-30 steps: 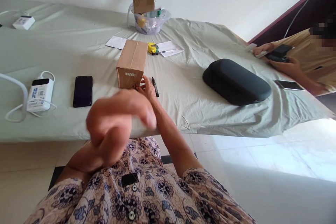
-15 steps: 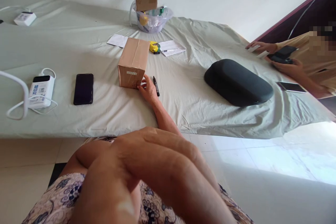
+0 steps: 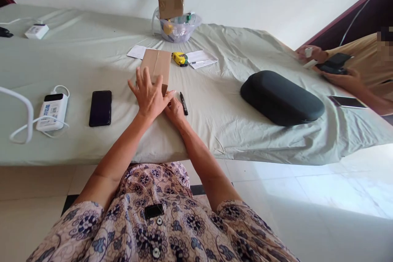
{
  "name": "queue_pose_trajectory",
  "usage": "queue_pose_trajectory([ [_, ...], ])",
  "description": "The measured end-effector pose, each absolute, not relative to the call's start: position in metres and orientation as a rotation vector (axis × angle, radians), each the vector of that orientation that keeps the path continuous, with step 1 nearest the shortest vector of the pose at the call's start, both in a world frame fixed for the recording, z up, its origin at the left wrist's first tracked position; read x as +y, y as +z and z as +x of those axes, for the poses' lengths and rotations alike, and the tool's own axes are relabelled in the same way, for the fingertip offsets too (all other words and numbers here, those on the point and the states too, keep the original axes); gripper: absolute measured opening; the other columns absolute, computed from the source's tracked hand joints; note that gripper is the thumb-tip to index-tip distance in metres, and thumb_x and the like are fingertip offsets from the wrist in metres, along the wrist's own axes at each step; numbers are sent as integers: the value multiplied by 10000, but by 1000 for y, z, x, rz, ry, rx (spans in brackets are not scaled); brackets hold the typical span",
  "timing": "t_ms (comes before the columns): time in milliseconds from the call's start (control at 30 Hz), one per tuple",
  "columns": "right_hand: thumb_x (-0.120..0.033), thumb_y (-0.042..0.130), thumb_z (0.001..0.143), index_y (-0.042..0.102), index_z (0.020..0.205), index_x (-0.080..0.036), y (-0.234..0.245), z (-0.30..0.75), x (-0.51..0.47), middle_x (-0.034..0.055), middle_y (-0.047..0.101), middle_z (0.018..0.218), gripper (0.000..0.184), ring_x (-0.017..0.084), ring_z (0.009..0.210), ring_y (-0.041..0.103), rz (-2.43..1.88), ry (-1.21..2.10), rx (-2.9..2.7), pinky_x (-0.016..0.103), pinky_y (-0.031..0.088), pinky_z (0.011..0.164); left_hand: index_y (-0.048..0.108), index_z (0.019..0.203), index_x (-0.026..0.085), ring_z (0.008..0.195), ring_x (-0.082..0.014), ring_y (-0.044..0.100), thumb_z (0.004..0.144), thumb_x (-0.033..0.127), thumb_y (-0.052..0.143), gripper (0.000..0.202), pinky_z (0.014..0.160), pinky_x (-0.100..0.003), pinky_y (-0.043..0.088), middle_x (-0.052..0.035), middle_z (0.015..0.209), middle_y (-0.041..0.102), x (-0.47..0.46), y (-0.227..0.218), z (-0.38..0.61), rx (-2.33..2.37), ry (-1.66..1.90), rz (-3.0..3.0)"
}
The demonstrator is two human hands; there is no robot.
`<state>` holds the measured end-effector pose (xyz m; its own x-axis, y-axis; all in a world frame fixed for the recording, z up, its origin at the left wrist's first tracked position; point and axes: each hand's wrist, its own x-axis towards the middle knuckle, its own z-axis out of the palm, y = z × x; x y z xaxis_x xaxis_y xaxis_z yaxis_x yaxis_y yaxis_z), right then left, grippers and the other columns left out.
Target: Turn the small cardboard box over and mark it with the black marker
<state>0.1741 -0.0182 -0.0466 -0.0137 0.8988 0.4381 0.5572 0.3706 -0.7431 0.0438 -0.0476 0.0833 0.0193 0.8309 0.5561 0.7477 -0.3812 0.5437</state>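
A brown cardboard box (image 3: pixel 156 62) sits on the cloth-covered table in front of me. My left hand (image 3: pixel 148 95) is over its near end, fingers spread wide, hiding most of the front face. Whether its fingertips press on the box I cannot tell. Low at the near right corner, my right hand (image 3: pixel 175 109) grips the box with bent fingers, partly hidden behind the left thumb. Just right of that hand lies a black marker (image 3: pixel 184 103). Behind the box's right side is a yellow tape measure (image 3: pixel 179 58), beside a paper sheet (image 3: pixel 204 58) with a pen on it.
A black phone (image 3: pixel 100 108) and a white power bank (image 3: pixel 52 111) with a cable lie at left. At the back, a clear basket (image 3: pixel 179 32) carries a smaller carton (image 3: pixel 171 1). A black case (image 3: pixel 281 97) is at right, near another person's hands (image 3: pixel 344 77) holding a dark device.
My left arm, which was raised close to the camera, has come down, bringing the left hand over the box's near end. The right hand stays at the box's corner.
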Motion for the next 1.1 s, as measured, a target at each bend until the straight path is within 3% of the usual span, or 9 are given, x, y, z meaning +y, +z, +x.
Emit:
queue_pose_trajectory([
  [67,-380,566,926,579,1360,-250,-45,174,-19,55,741,996,453,165,769,673,-1338,449,-1672,351,593,788,648,1269,225,1530,-517,196,726,519,815,640,1169,-770,128,-210,1575,423,-38,69,43,1755,1213,2145],
  [233,-497,604,915,552,1401,-287,-40,174,-24,59,726,1102,532,136,717,648,-1350,472,-1651,319,584,759,631,1285,217,1519,-470,252,818,533,706,569,1141,-671,317,-200,1553,444,-33,56,41,1756,1297,2132],
  [400,-684,563,887,431,1504,-273,-34,174,-27,83,711,1151,753,159,745,659,-1374,449,-1661,341,588,780,644,1272,205,1461,-426,359,790,487,716,564,1189,-599,299,-186,1467,530,-27,45,23,1695,1482,2178],
  [567,-775,509,858,529,1423,-251,-28,171,-30,110,665,1172,770,176,836,657,-1329,280,-1643,342,595,813,634,1258,192,1370,-341,478,820,482,681,528,1210,-512,320,-159,1364,597,-17,35,-5,1587,1757,2072],
  [800,-791,487,857,489,1447,-291,-24,177,-34,119,593,1285,773,194,950,636,-1132,279,-1677,323,575,716,615,1193,195,1144,-240,641,883,581,565,497,1038,-372,496,-102,1217,682,-5,20,-30,1384,1869,1558],
  [967,-727,546,864,531,1408,-297,-26,189,-27,68,601,1101,693,168,859,593,-1214,311,-1475,303,540,708,629,891,207,965,-232,646,858,628,564,428,930,-359,520,-45,925,686,-4,16,-43,1307,1734,1428],
  [1100,-666,609,845,585,1324,-281,-24,201,-19,16,568,967,614,140,805,558,-1251,369,-1193,299,530,763,642,898,216,941,-229,638,849,622,565,417,902,-352,526,-29,906,684,-6,15,-52,1262,1652,1466],
])
